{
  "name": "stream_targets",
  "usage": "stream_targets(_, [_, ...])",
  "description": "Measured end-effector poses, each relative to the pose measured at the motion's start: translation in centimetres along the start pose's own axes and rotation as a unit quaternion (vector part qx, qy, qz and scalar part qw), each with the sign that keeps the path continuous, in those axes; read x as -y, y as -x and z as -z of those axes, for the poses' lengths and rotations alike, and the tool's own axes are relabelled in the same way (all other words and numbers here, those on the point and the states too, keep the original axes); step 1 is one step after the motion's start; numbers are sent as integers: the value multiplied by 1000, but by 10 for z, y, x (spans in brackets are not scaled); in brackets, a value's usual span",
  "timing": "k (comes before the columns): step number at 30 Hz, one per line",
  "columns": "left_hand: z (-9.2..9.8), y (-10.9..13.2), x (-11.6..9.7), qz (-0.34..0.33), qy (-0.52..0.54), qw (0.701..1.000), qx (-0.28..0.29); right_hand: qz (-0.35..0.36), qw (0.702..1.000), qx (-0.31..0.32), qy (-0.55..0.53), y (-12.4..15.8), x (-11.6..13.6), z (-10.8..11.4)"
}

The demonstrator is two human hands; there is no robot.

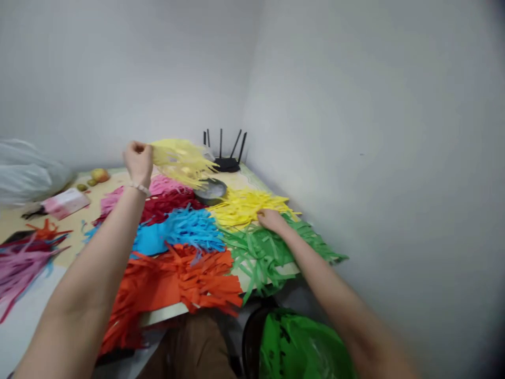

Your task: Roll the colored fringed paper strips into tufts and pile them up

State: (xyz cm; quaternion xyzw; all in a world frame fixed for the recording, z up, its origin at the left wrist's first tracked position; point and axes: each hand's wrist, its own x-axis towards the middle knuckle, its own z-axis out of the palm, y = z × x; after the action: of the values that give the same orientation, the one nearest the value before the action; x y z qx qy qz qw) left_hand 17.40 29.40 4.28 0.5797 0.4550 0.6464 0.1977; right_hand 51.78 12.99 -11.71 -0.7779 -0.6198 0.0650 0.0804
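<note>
Raised over the table, my left hand [139,160] pinches the edge of a pale yellow fringed sheet [179,160], whose cut strips spread out to the right. My right hand [271,218] is lower, its fingers curled closed on the near right side of a bright yellow pile of fringed strips [242,207]. Green fringed strips [264,252] lie just below that hand. Blue fringed strips [185,229], orange fringed strips [185,284], dark red strips [165,208] and pink strips [169,184] cover the table's middle. Whether the strips are paper or cloth I cannot tell.
A black router [226,164] with several antennas stands in the wall corner, a round grey dish [211,192] before it. Fruit [100,175], a pink-and-white packet [66,202] and a white plastic bag [29,171] are leftward. A green bag [303,347] sits below the table edge.
</note>
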Motion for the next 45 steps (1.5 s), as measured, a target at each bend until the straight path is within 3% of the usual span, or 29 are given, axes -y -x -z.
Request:
stream_targets(3, [80,18,-21,-67,-109,992,-13,42,995,-78,-48,29,37,21])
stream_targets(6, [131,72,-38,-125,-198,971,55,135,969,-174,-109,71,110,40])
stream_targets(7, [142,93,-42,-142,-223,961,79,182,951,-212,-134,87,139,45])
stream_targets(9, [163,133,-46,-194,-295,923,153,333,867,-306,-210,115,197,50])
stream_targets(11, [185,165,-48,-238,-349,878,225,418,828,-311,-204,134,244,50])
stream_targets(12, [197,176,-49,-248,-357,865,252,445,829,-285,-183,140,260,49])
stream_targets(14, [222,190,-50,-233,-333,871,276,466,849,-202,-148,145,280,46])
stream_targets(18, [261,194,-52,-131,-235,908,321,453,868,-56,-194,156,283,53])
stream_targets(21, [271,191,-51,-52,-172,907,380,459,857,-15,-233,170,277,70])
stream_targets(26, [270,192,-45,34,-63,911,407,412,862,-25,-296,184,263,80])
stream_targets(31, [266,204,-47,171,92,895,402,437,813,-67,-380,191,245,67])
stream_targets(35, [268,210,-51,246,159,854,430,474,793,-100,-369,198,235,65])
stream_targets(42, [276,200,-55,184,167,794,554,533,798,-134,-246,209,223,78])
stream_targets(45, [270,198,-61,185,163,783,571,551,794,-145,-214,211,220,79])
